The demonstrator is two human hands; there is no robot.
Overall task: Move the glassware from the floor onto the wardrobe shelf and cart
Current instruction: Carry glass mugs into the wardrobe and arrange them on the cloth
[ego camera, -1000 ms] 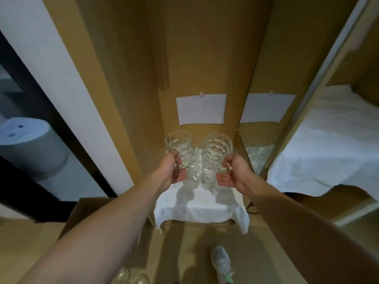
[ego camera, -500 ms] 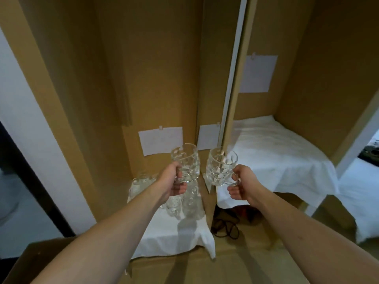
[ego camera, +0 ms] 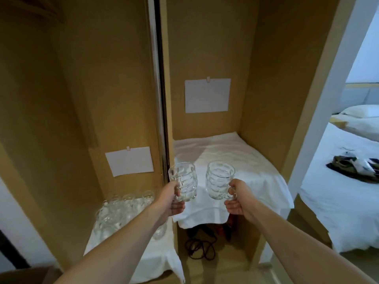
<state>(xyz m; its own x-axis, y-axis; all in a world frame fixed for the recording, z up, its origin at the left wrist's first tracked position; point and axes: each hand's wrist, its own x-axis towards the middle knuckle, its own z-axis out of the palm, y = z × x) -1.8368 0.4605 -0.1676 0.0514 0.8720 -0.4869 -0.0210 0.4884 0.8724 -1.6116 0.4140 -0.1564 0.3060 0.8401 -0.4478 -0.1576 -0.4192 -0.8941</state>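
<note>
Glass mugs point(ego camera: 183, 181) point(ego camera: 219, 179) gripped by both hands point(ego camera: 170, 201) point(ego camera: 238, 198) before white-clothed shelf point(ego camera: 256, 171), more glassware point(ego camera: 123, 210) lower left.

Cloth-covered shelf point(ego camera: 155, 261) (left) carries clustered glass mugs point(ego camera: 121, 212).

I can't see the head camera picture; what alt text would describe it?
A person's left hand and right hand each hold a dimpled glass mug, the left mug and the right mug, upright before a wardrobe's cloth-covered right shelf. More glassware stands on the lower left shelf.
</note>
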